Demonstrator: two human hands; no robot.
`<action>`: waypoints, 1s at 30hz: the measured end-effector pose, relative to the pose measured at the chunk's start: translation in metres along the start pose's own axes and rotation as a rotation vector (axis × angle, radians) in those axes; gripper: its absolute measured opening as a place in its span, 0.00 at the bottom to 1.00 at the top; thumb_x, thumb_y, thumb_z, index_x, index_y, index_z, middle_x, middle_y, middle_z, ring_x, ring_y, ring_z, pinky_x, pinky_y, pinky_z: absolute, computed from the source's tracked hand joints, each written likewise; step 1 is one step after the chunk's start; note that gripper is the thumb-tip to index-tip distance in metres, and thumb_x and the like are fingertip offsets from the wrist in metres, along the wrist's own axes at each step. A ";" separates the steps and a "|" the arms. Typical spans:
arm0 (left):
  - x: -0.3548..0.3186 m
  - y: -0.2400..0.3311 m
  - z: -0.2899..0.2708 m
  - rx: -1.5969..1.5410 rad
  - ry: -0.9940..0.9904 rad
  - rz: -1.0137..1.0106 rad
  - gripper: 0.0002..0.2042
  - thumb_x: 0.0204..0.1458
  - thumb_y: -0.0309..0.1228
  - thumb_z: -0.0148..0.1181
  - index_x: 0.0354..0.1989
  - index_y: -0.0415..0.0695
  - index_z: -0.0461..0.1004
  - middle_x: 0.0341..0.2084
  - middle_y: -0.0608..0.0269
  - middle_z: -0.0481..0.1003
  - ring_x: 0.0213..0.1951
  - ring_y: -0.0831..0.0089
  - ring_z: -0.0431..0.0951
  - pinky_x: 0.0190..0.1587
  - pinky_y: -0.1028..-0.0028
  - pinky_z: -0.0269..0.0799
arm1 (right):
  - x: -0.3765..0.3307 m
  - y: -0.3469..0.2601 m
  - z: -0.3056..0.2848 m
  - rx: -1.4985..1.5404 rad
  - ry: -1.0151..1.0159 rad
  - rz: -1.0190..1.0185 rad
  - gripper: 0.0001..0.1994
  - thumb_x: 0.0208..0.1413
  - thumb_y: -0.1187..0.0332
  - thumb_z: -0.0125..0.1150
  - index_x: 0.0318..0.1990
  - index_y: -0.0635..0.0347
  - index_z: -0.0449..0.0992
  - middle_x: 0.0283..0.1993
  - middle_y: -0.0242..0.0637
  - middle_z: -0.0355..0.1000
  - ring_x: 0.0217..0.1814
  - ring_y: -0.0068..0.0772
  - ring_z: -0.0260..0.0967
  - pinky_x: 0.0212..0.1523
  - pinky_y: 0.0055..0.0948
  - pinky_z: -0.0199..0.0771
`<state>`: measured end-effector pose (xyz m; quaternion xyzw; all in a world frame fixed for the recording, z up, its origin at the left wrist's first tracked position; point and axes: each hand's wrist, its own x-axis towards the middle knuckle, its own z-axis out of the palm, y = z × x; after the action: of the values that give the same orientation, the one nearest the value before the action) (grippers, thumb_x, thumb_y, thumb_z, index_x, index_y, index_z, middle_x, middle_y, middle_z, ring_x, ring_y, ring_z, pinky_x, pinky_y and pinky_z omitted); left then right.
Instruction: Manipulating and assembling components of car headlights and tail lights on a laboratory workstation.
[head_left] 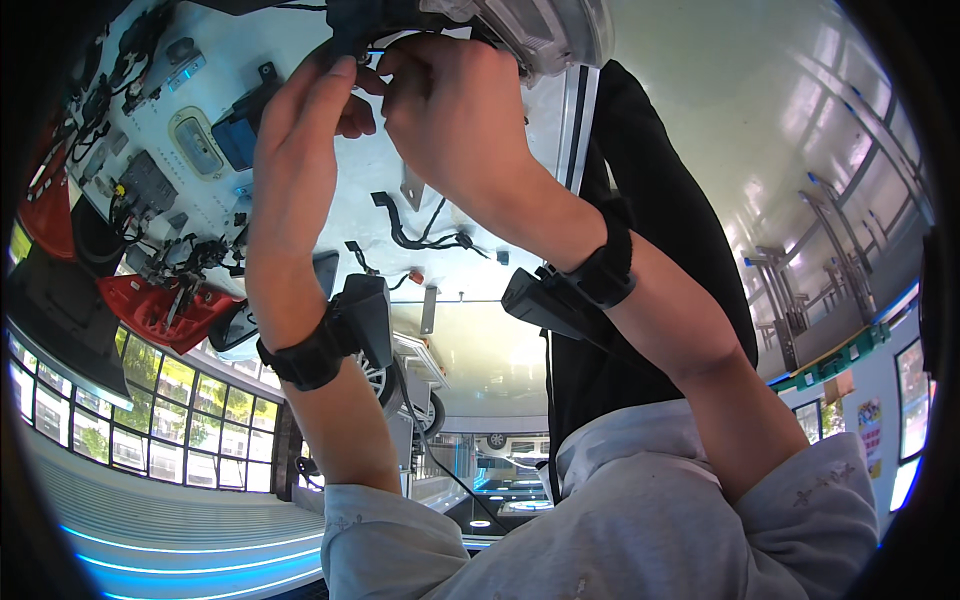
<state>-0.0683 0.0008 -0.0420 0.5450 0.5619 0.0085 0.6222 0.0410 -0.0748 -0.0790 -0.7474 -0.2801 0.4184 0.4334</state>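
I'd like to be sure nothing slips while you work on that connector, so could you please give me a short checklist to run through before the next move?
1. Left hand on the dark connector: ok, fingertips pinch it.
2. Right hand on the same connector: ok, fingers meet the left hand's there.
3. Connector seated or loose: cannot tell, the fingers hide it.
4. Lamp housing beside the hands: cannot tell whether it is held or resting.
5. Wrist units strapped on: ok, both bands sit snug.
6. Loose black cable on the white table: ok, apart from the hands.
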 end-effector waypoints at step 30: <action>0.007 -0.039 0.008 -0.320 0.069 0.170 0.23 0.60 0.40 0.37 0.57 0.41 0.68 0.42 0.61 0.75 0.43 0.78 0.72 0.47 0.75 0.64 | 0.014 -0.023 -0.011 1.094 -0.203 0.913 0.13 0.64 0.70 0.40 0.35 0.69 0.70 0.27 0.40 0.70 0.27 0.37 0.72 0.32 0.33 0.78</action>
<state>-0.0834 -0.0161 -0.0754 0.4840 0.5263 0.1690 0.6784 0.0559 -0.0574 -0.0611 -0.4230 0.2714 0.7056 0.4995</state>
